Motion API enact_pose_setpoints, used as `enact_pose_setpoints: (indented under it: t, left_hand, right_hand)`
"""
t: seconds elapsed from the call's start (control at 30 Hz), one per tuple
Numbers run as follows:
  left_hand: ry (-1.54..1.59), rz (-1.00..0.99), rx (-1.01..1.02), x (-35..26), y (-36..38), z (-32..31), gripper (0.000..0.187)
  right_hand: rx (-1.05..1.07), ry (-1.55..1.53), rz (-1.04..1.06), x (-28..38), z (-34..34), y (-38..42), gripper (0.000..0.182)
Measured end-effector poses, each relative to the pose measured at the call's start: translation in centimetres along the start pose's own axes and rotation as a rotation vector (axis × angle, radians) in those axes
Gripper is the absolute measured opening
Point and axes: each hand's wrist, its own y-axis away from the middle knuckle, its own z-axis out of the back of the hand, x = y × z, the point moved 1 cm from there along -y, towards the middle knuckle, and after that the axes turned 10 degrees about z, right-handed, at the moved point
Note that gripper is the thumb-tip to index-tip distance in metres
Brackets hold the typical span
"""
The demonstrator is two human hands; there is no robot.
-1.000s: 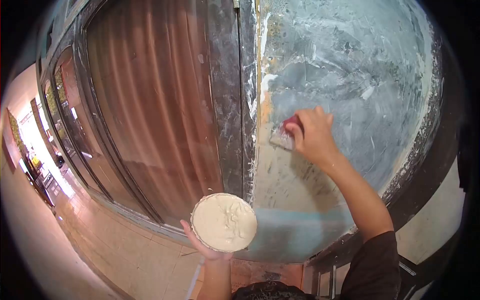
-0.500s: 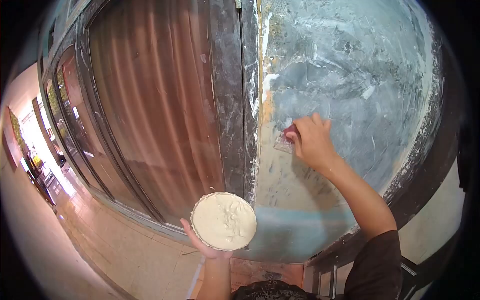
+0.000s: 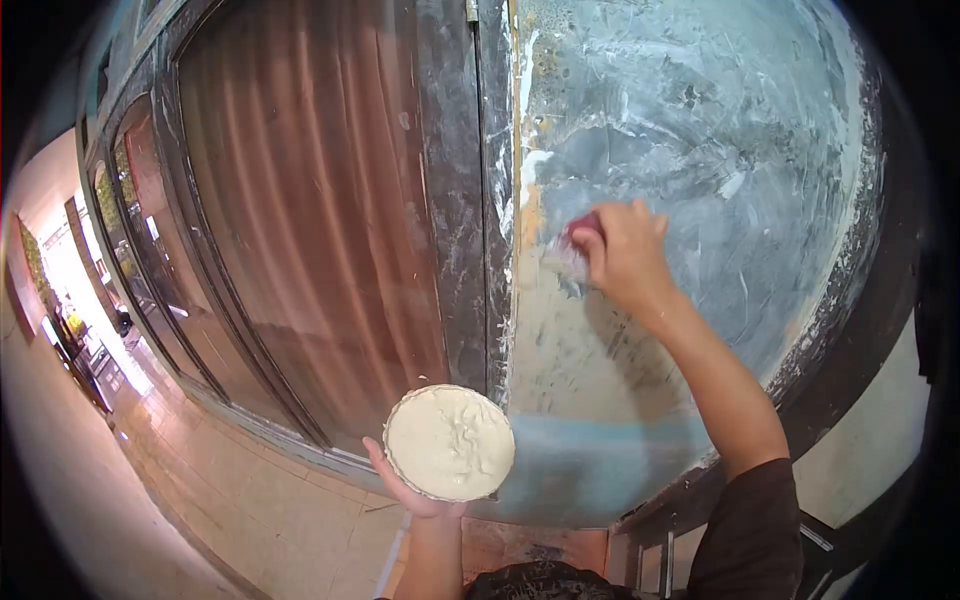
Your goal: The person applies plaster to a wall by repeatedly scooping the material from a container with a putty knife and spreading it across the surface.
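Right hand (image 3: 632, 262) is up at the blue-grey wall panel (image 3: 690, 210), fingers closed round the red handle of a scraper (image 3: 584, 228), and the tool slants down and left from that grip, its blade end towards the dark door frame (image 3: 455, 200). The blade is blurred, so whether its edge is pressed flat or tipped on the wall, I can't tell. Down below and to the left, there's the left hand (image 3: 408, 492), palm under a round tub (image 3: 388, 446) of creamy paste (image 3: 432, 440), thumb showing out at the side, surface facing up and ridged on its right half. So the tub lies below and left of the scraper, well apart from it; the right hand is the one by the patch of wall, just right of the frame. And against half a second ago: scraper and right hand have come a little higher up the panel, while the tub has barely shifted.
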Motion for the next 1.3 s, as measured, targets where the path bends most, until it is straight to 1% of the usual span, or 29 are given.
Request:
enact_pose_setpoints:
  t: [0.03,0.13,0.17,0.2,0.27,0.3,0.33,0.43,0.47,0.53,0.6,0.67,0.7,0.8,0.87,0.97,1.0,1.07,1.1,1.13,1.2,1.27,1.3]
  left_hand:
    - [0.009,0.004,0.001,0.0,0.0,0.2,0.089]
    - [-0.022,-0.022,-0.009,0.0,0.0,0.2,0.09]
    - [-0.022,-0.025,-0.012,-0.1,0.1,0.0,0.091]
    - [-0.021,-0.028,-0.016,-0.1,0.2,0.0,0.091]
    - [-0.032,-0.04,-0.022,0.0,0.2,0.2,0.09]
    - [-0.043,-0.05,-0.024,0.0,0.2,0.2,0.09]
    - [-0.047,-0.049,-0.019,-0.1,0.2,0.0,0.09]
    - [-0.045,-0.037,-0.025,-0.1,0.5,-0.6,0.09]
    - [-0.028,-0.032,-0.014,-0.1,0.6,-0.9,0.09]
    - [-0.011,-0.027,-0.002,-0.1,0.7,-0.9,0.09]
    - [0.006,-0.022,-0.006,0.0,0.7,-0.4,0.089]
    - [0.005,-0.018,-0.007,-0.1,0.9,-0.6,0.089]
    - [0.003,-0.019,-0.02,-0.1,1.0,-0.4,0.089]
    - [0.006,0.013,0.002,-0.2,1.1,-0.5,0.089]
    - [-0.004,-0.009,-0.019,-0.2,1.1,-0.6,0.089]
    - [-0.014,-0.014,-0.013,-0.1,1.0,-0.8,0.09]
    - [-0.014,-0.008,-0.011,0.0,0.9,-0.8,0.09]
    - [-0.004,0.01,0.021,0.1,0.8,-0.8,0.09]
    - [0.029,0.051,0.018,0.1,0.9,-0.8,0.09]
    - [0.031,0.046,0.014,0.1,0.8,-0.7,0.09]
    - [0.064,0.12,0.028,0.3,0.4,-0.8,0.09]
    - [0.086,0.162,0.009,0.2,0.2,-1.3,0.09]
    - [0.088,0.214,0.071,0.1,0.0,-1.7,0.091]
  right_hand:
    - [-0.036,-0.038,-0.056,-0.3,0.7,-0.6,0.022]
    - [-0.049,-0.069,-0.051,-0.5,0.7,0.2,0.023]
    - [-0.025,-0.077,-0.012,0.2,0.4,0.9,0.018]
    - [-0.026,-0.08,-0.008,0.6,-0.1,1.6,0.018]
    - [0.113,-0.078,0.105,1.1,-1.5,2.9,0.02]
    - [0.076,-0.037,0.157,1.1,-1.7,2.7,0.021]
    - [0.071,-0.034,0.154,0.9,-1.5,2.1,0.021]
    - [-0.031,-0.023,-0.001,0.1,0.0,-0.4,0.02]
    - [-0.031,-0.022,-0.002,-0.1,0.2,-0.7,0.02]
    - [-0.138,-0.038,-0.047,-0.6,0.7,-1.0,0.02]
    - [-0.104,-0.025,-0.042,0.0,0.8,-0.1,0.019]
    - [0.048,-0.066,0.048,1.0,-0.3,1.6,0.017]
    - [0.066,-0.084,0.114,1.2,-1.3,2.6,0.016]
    - [0.119,-0.035,0.152,1.5,-2.1,3.1,0.015]
    - [0.092,-0.05,0.143,0.5,-1.4,1.5,0.016]
    - [-0.122,0.029,-0.071,-1.2,1.1,-1.1,0.023]
    - [-0.121,0.034,-0.075,-1.5,1.6,-1.1,0.023]
    - [-0.217,-0.051,-0.115,-1.8,2.6,-1.3,0.023]
    - [-0.161,-0.102,-0.123,-1.2,3.2,-1.0,0.019]
    - [-0.16,-0.107,-0.119,-0.5,3.4,-0.4,0.019]
    - [-0.017,-0.255,0.113,1.4,3.9,0.9,0.016]
    - [0.269,-0.199,0.321,4.0,5.4,2.3,0.017]
    - [0.268,-0.198,0.318,5.0,6.0,2.8,0.017]
